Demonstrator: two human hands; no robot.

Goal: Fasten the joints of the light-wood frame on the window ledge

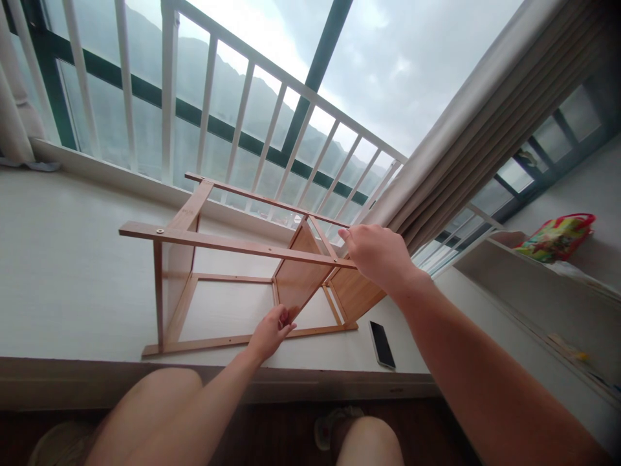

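Observation:
A wooden shelf frame [233, 244] lies on its side on the white ledge, with panels set between its rails. My right hand [381, 255] is closed at the right end of the upper near rail, its fingers bent over the wood; part of the rail is hidden behind it. Lower down, my left hand [269, 333] is by the bottom corner of the middle panel [305, 262], just above the lower near rail [315, 332]. Its thumb and fingers are pinched together, and whatever is between them is too small to make out.
A black phone [382, 344] lies on the white ledge [87, 259] near its front edge. Behind stand a white railing [252, 65] and a window. A beige curtain [446, 149] hangs at right, near a shelf with a colourful bag [555, 239]. My knees are below the ledge.

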